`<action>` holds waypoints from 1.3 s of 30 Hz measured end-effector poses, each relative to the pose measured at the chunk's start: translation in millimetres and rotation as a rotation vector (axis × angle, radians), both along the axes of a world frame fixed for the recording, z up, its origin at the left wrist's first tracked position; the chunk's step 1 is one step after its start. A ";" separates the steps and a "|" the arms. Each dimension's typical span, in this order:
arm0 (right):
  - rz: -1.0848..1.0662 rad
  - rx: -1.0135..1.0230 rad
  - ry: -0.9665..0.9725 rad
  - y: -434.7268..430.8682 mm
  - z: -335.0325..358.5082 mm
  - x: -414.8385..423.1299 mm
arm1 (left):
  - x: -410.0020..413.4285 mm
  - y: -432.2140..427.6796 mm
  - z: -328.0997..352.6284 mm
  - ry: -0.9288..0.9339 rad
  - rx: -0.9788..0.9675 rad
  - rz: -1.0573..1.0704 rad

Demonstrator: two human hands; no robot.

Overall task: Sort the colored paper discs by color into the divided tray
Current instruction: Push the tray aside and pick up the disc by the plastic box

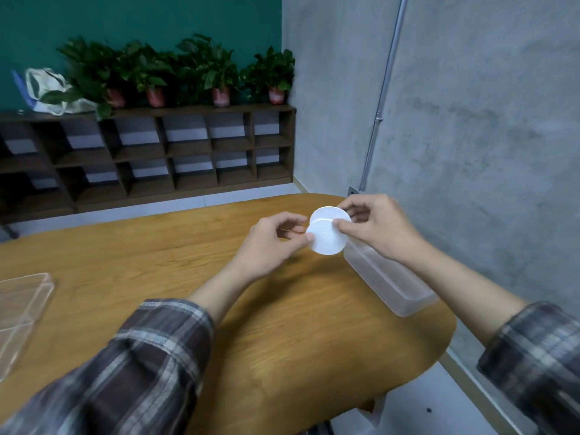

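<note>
Early stage, I'd say: left hand [266,243] and right hand [376,227] fingers pinch two white discs [326,243] above counter [282,324]; no discs visible in clear tray [22,309].

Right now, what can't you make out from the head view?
All head view.
- White round discs: count unclear, overlapped; embossed marking too small.
- Clear plastic tray: cut off by left edge, dividers unclear.
- Translucent rectangular plastic box: far end hidden by right hand; contents blurred.
</note>
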State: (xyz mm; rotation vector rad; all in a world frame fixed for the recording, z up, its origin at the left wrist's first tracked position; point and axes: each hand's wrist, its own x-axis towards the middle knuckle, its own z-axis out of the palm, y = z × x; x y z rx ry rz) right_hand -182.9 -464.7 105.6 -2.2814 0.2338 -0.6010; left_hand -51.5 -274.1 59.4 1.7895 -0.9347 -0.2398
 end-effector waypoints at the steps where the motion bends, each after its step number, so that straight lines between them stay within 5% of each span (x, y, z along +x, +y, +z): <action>1: 0.028 0.028 0.000 10.5 1.6 4.4 | -0.1 6.4 2.5 0.017 -0.034 -0.008; 16: 0.326 -0.137 0.015 191.2 -6.8 88.1 | 42.3 213.4 4.6 -0.174 0.143 0.220; 39: 0.521 0.056 0.132 459.5 -48.9 257.4 | 123.8 535.1 -19.0 -0.021 0.117 0.999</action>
